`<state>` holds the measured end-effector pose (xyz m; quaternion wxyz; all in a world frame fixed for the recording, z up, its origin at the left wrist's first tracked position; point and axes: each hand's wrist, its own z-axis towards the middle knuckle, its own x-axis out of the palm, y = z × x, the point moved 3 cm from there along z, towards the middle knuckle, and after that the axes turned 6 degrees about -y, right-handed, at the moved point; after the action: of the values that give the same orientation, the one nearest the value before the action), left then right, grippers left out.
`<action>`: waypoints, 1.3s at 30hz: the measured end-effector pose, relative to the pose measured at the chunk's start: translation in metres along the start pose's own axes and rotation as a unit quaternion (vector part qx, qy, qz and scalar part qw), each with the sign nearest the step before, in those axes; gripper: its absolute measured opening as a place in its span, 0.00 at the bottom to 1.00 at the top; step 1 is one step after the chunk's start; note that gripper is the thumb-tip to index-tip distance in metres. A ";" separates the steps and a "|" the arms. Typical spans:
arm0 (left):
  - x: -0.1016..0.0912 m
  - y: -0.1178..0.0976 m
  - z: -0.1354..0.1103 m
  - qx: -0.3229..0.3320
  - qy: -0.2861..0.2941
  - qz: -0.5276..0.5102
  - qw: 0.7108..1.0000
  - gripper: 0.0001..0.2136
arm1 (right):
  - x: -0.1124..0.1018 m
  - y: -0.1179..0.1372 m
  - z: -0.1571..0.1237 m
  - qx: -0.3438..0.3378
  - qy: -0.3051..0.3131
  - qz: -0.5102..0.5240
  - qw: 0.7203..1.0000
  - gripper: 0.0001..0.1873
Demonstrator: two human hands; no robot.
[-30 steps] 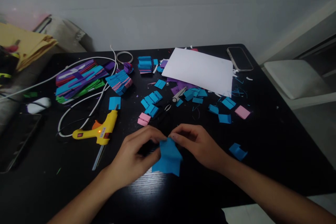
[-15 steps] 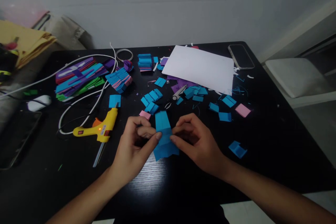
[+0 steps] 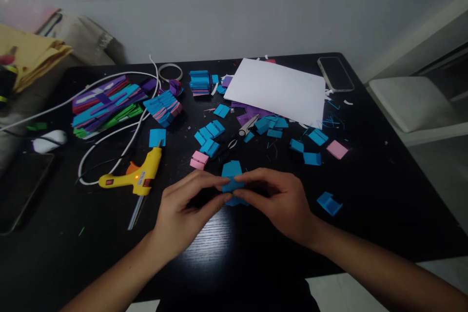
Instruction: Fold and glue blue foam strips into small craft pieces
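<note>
A piece of blue paper [image 3: 231,168] is held between both hands above the black table, folded across its middle. My left hand [image 3: 188,202] pinches its left side between thumb and fingers. From the other side, my right hand [image 3: 280,200] presses the fold with thumb and forefinger. The fingertips hide part of the paper. Just beyond the hands lie a folded pink paper [image 3: 199,160], several folded blue papers [image 3: 212,129] and a pair of scissors [image 3: 248,126]. Left of my left hand rests a yellow glue gun [image 3: 144,175] with a glue stick in its back.
Bundled coloured paper strips [image 3: 106,102] and a looped white cable [image 3: 82,161] occupy the left side. A white sheet [image 3: 276,90] covers purple scraps at the back. One phone [image 3: 335,74] lies far right, another dark phone-like device [image 3: 25,190] at left. Loose blue pieces [image 3: 329,203] lie right.
The blue paper was spread out long and now looks shorter, folded over at the middle. My fingers have come closer together on it. The view has shifted slightly.
</note>
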<state>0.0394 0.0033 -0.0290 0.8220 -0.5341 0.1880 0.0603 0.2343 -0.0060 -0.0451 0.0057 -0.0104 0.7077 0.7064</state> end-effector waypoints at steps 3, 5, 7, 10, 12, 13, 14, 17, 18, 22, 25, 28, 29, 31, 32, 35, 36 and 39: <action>0.000 0.000 0.000 0.007 -0.001 -0.001 1.000 0.11 | -0.001 0.001 0.000 -0.045 -0.009 -0.022 0.999 0.11; 0.000 0.000 0.000 0.013 -0.008 0.000 1.000 0.10 | -0.002 0.003 0.000 -0.092 -0.012 -0.037 0.995 0.12; 0.000 -0.001 0.000 0.019 -0.015 -0.003 1.000 0.10 | -0.003 0.005 -0.001 -0.133 -0.010 -0.044 0.990 0.14; 0.000 -0.002 0.001 0.023 -0.025 -0.002 0.999 0.08 | -0.003 0.007 0.000 -0.168 -0.004 -0.045 0.985 0.14; 0.000 -0.003 0.001 0.024 -0.026 -0.001 0.999 0.08 | -0.003 0.007 0.000 -0.177 -0.001 -0.047 0.983 0.14; 0.000 -0.003 0.002 0.025 -0.025 -0.001 0.999 0.08 | -0.003 0.008 0.000 -0.181 0.000 -0.048 0.982 0.14; 0.000 -0.003 0.002 0.025 -0.024 -0.002 0.999 0.08 | -0.003 0.008 0.000 -0.184 0.001 -0.050 0.982 0.13; 0.000 -0.003 0.002 0.026 -0.019 -0.006 0.999 0.09 | -0.003 0.008 0.000 -0.193 -0.001 -0.058 0.980 0.12; 0.000 -0.003 0.002 0.026 -0.018 -0.005 0.999 0.09 | -0.003 0.008 0.000 -0.195 -0.002 -0.060 0.979 0.12; -0.001 -0.004 0.002 0.027 -0.015 0.000 1.000 0.09 | -0.003 0.010 -0.001 -0.206 -0.003 -0.077 0.976 0.10; -0.001 -0.004 0.001 0.034 -0.014 0.006 0.999 0.09 | -0.004 0.012 -0.001 -0.214 -0.010 -0.104 0.971 0.09; -0.002 -0.004 0.002 0.051 -0.020 0.023 0.998 0.08 | -0.004 0.014 -0.001 -0.222 -0.019 -0.125 0.967 0.08; -0.002 -0.005 0.002 0.058 -0.021 0.030 0.998 0.08 | -0.003 0.014 -0.001 -0.226 -0.021 -0.127 0.966 0.08; -0.002 -0.006 0.003 0.073 -0.023 0.038 0.996 0.08 | -0.003 0.016 -0.002 -0.236 -0.023 -0.127 0.963 0.07; -0.002 -0.007 0.003 0.080 -0.022 0.039 0.996 0.08 | -0.003 0.017 -0.003 -0.242 -0.022 -0.125 0.962 0.07; -0.002 -0.008 0.002 0.102 -0.018 0.029 0.994 0.09 | -0.002 0.019 -0.004 -0.255 -0.010 -0.120 0.959 0.08; -0.002 -0.008 0.002 0.107 -0.016 0.025 0.994 0.10 | -0.002 0.020 -0.005 -0.256 -0.008 -0.121 0.959 0.08; -0.002 -0.007 0.001 0.119 -0.002 0.020 0.993 0.10 | -0.002 0.022 -0.005 -0.228 0.000 -0.123 0.966 0.06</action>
<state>0.0400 0.0010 -0.0216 0.8788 -0.4283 0.2029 0.0555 0.2362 -0.0105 -0.0234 0.0896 -0.0984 0.5211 0.8431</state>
